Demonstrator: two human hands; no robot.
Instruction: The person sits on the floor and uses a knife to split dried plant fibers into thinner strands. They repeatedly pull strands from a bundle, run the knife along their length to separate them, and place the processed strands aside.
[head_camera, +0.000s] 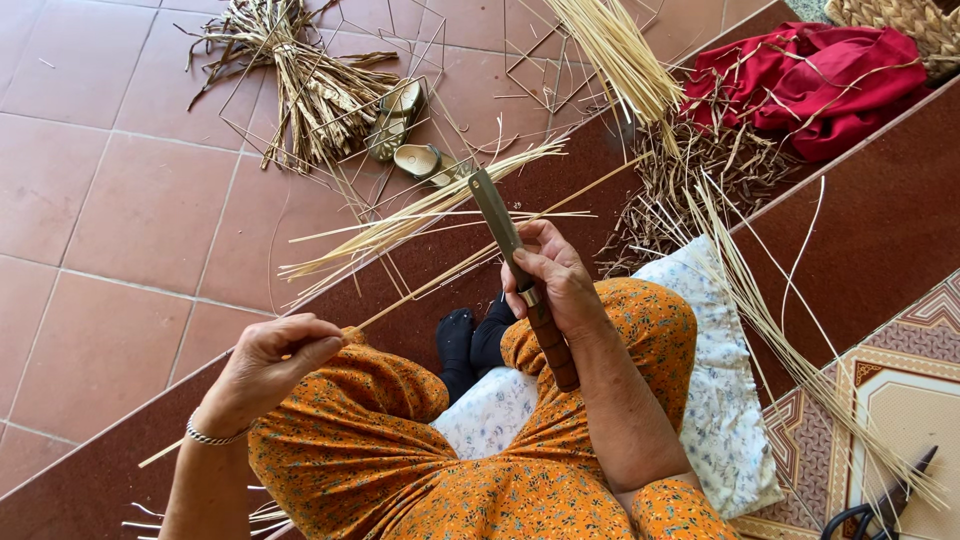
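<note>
My right hand (552, 278) grips a long knife (497, 215) by its brown wooden handle, the flat blade pointing away from me. Its thumb presses a thin cane strip (440, 282) against the blade. My left hand (272, 360), with a bracelet at the wrist, pinches the same strip lower down, near my left knee. The strip runs diagonally from lower left to upper right, between both hands. I sit in an orange flowered dress with black socks showing between my knees.
Bundles of pale split cane (420, 205) lie ahead on the step and at my right (790, 340). Dry stalks (300, 90) and sandals (400, 125) sit on the tiled floor. Red cloth (810, 80), a woven basket (905, 25), a white cushion (720, 400) and black scissors (880, 505) lie right.
</note>
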